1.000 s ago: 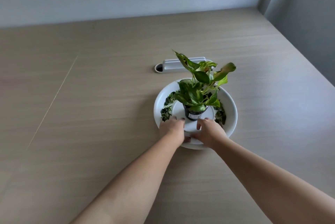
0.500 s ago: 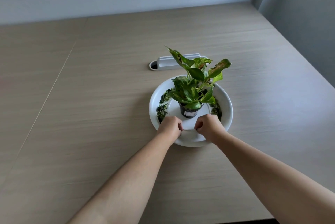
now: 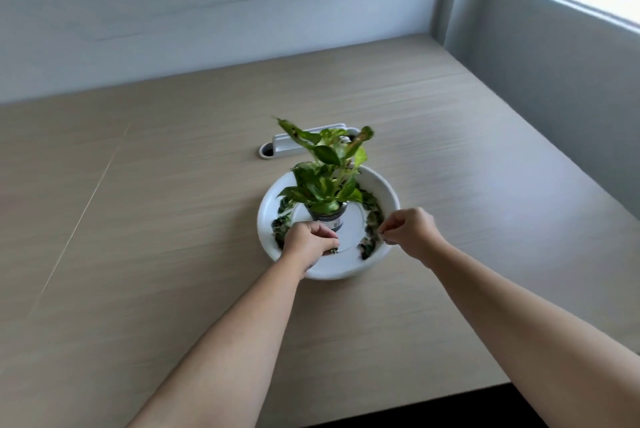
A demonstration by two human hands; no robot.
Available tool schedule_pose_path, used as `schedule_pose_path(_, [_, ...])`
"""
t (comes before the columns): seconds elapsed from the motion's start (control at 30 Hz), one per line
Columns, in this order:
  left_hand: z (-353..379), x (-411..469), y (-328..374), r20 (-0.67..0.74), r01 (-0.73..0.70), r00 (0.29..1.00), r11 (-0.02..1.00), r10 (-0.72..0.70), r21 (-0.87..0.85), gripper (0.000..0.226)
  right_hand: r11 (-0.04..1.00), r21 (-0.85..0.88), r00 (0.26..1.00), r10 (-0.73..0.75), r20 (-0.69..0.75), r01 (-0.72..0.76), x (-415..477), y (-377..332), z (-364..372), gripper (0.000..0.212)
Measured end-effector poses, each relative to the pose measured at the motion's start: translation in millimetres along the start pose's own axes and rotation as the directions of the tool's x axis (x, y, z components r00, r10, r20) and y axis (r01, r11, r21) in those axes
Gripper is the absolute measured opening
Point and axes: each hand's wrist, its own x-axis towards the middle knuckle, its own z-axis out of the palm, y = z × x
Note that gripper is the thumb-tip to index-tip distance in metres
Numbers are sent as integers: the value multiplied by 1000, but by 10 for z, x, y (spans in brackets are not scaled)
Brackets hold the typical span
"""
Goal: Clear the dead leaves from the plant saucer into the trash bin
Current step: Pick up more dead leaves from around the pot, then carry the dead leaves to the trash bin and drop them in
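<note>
A white round saucer (image 3: pixel 377 182) sits mid-table with a small potted green plant (image 3: pixel 325 182) standing on its raised centre. Dark dead leaves (image 3: pixel 372 216) lie in the ring around the pot, on the left and right sides. My left hand (image 3: pixel 310 240) is closed inside the saucer at its near left, with bits of dead leaf showing under its fingers. My right hand (image 3: pixel 408 232) hovers over the saucer's right rim, fingertips pinched together on a small dark leaf scrap. No trash bin is in view.
A white cable grommet with a raised lid (image 3: pixel 298 143) is set in the wooden table (image 3: pixel 156 220) just behind the saucer. Walls border the table at the back and right. The table's near edge runs at the lower right.
Both hands moved apart from the saucer's near middle: the left stayed low in the ring on leaves, the right lifted toward the right rim. The camera tilted up.
</note>
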Motion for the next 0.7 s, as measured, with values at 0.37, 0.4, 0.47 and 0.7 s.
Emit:
schedule_pose_path(0.37, [2927,-1211,1021,472,-245,865,964,171,100,19,958,113,887,288,-362,-265,-1381,1928,-2644,15])
schedule_pose_path(0.4, [3244,-1354,1077,515,-280,838,953,183,118,20,948,128,857,317,-407,-290,-1564,2157,-2874,15])
schedule_pose_path(0.47, [3972,-1729,1149,609,-372,768,913,200,169,21,921,181,778,389,-493,-346,-2055,2685,-3353,17])
schedule_pose_path(0.7, [5770,-2871,1035,848,-566,513,795,133,217,21,753,417,463,648,-605,-509,-3562,4067,-4066,22])
